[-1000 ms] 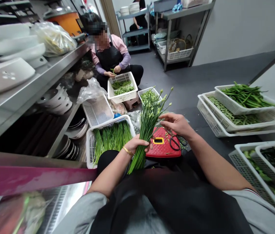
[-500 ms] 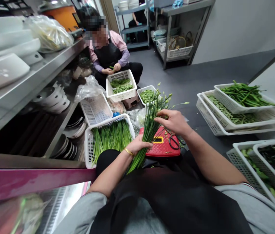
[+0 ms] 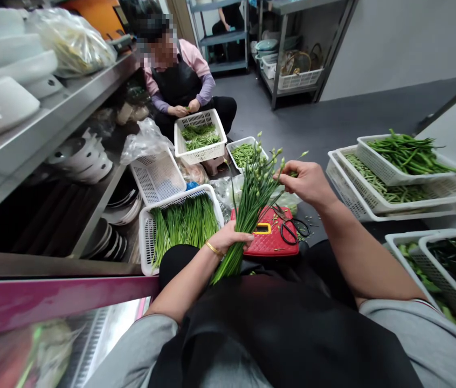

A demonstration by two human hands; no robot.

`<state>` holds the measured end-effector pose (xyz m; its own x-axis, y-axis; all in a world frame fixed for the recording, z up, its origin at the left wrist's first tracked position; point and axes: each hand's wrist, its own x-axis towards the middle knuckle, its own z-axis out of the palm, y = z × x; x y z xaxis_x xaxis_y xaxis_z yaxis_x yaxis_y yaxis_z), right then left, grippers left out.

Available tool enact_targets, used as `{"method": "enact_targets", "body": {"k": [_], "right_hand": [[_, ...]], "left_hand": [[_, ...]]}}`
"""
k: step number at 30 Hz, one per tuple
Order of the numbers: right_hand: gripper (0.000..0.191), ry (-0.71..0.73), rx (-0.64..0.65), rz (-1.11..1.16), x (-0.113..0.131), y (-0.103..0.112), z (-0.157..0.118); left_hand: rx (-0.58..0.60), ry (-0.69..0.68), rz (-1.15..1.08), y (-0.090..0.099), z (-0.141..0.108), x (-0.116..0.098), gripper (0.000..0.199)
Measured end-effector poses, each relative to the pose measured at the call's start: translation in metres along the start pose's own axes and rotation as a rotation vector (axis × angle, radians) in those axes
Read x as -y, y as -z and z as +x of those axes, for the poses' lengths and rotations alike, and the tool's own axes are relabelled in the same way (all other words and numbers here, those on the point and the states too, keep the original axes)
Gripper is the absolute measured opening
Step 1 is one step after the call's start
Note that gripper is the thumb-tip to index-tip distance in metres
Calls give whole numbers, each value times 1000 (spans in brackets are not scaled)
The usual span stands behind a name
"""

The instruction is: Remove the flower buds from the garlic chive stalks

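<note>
My left hand is closed around a bunch of flowering chives, long green stems topped with pale buds. The stem ends slant down towards my lap and the buds point away from me. At the bunch's right side, the thumb and fingertips of my right hand are pinched together on the tip of a chive; the fingers partly hide it. Below the bunch lies a red quilted board or case with a yellow-edged slot. Black-handled scissors rest on it, among scattered green trimmings.
A white basket of laid-out chives stands left of my knee, with another white basket behind it. A co-worker sits beyond, handling beans over a basket. Stacked baskets of green vegetables stand right. Metal shelving lines the left.
My right hand has moved right, outward from the middle of the buds to their edge, and its fingers have closed into a pinch. The left hand keeps its grip on the bunch.
</note>
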<state>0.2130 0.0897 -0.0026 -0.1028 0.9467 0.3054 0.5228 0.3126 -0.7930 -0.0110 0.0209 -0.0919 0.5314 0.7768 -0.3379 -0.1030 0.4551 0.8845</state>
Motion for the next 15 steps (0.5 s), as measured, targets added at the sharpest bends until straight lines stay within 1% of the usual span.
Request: {"method": "enact_targets", "body": {"k": [3, 4, 5, 7, 9, 10, 12, 15], "right_hand": [[23, 166, -273, -175, 6, 1, -9], [22, 211, -319, -199, 9, -1, -14], [20, 244, -302, -202, 12, -4, -19], [19, 261, -146, -179, 14, -16, -29], [23, 220, 11, -161, 12, -30, -35], [23, 186, 49, -140, 9, -36, -36], [19, 108, 84, -36, 2, -44, -35], [21, 1, 63, 173, -7, -43, -29]], "left_hand": [[-113, 10, 1, -1, 3, 2, 40], [-147, 12, 5, -1, 4, 3, 41], [-174, 11, 11, 0, 4, 4, 42], [-204, 7, 30, 0, 5, 5, 41], [-208, 2, 41, 0, 3, 4, 42], [-206, 1, 38, 0, 2, 3, 42], [-191, 0, 26, 0, 0, 2, 44], [-129, -1, 11, 0, -3, 0, 45]]}}
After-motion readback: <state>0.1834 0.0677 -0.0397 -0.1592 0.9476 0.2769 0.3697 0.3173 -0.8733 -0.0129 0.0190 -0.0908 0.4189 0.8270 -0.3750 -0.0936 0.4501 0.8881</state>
